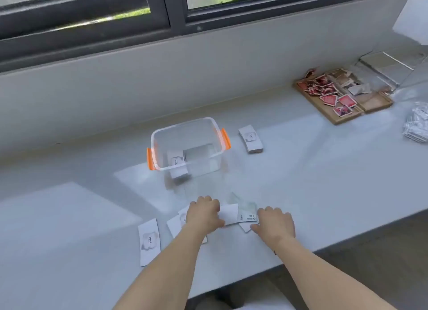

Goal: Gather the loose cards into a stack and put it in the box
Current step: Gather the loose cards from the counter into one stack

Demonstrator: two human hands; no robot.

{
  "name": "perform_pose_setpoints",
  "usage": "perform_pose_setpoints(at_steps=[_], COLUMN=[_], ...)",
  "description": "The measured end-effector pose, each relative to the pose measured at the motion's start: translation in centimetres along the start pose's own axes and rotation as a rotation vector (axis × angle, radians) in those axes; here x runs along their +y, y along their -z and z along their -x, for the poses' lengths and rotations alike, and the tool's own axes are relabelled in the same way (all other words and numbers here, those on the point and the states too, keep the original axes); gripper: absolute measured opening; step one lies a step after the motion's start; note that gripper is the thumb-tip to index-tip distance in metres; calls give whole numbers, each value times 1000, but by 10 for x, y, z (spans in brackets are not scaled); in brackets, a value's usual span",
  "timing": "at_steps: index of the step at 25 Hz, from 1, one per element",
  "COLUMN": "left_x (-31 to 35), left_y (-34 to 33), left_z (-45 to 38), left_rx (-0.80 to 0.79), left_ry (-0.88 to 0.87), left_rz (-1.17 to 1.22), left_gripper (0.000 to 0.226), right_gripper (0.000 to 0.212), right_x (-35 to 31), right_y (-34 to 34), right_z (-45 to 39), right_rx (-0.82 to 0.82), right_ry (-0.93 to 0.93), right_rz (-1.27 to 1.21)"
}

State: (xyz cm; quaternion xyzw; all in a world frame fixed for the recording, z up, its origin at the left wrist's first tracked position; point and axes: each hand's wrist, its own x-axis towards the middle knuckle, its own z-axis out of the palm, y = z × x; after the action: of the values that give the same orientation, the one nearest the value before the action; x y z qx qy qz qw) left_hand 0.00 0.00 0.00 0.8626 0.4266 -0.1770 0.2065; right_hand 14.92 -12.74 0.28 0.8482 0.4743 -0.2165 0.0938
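A clear plastic box (215,133) with orange handles stands on the white table; a stack of white cards (177,163) lies inside it. Several loose white cards (239,213) lie spread near the front edge. My left hand (203,213) rests palm down on their left part, fingers curled over the cards. At their right side my right hand (275,222) lies flat, fingertips touching the cards. One single card (149,241) printed "love" lies apart to the left. Another stack of cards (251,139) sits to the right of the box.
A wooden tray (324,111) with red and brown picture tiles sits at the back right, beside clear plastic packets (416,124) and a clear case. A grey wall and window run behind the table. The table's front edge slants close to my right hand.
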Motion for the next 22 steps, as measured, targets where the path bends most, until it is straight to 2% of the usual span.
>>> perform_pose_setpoints(at_steps=[4, 7, 10, 14, 19, 22], left_x=[16, 24, 25, 21, 10, 3], left_y=[1, -5, -9, -8, 2, 9], left_z=[-12, -20, -25, -29, -36, -38], left_rx=[65, 26, 23, -3, -27, 41], left_ry=[19, 15, 10, 10, -46, -85], left_rz=[-24, -45, -71, -65, 135, 185], left_gripper=[50, 49, 44, 45, 29, 27], right_gripper=[55, 65, 61, 57, 26, 28], right_x=[-5, -13, -18, -5, 21, 26], right_y=[-7, -14, -18, -10, 14, 29], right_z=[-13, -20, -27, -43, -70, -86], right_rx=[13, -23, -30, -137, -223, -207], right_ry=[-157, -213, -192, -119, 82, 211], right_rz=[-41, -104, -188, -347, -321, -271])
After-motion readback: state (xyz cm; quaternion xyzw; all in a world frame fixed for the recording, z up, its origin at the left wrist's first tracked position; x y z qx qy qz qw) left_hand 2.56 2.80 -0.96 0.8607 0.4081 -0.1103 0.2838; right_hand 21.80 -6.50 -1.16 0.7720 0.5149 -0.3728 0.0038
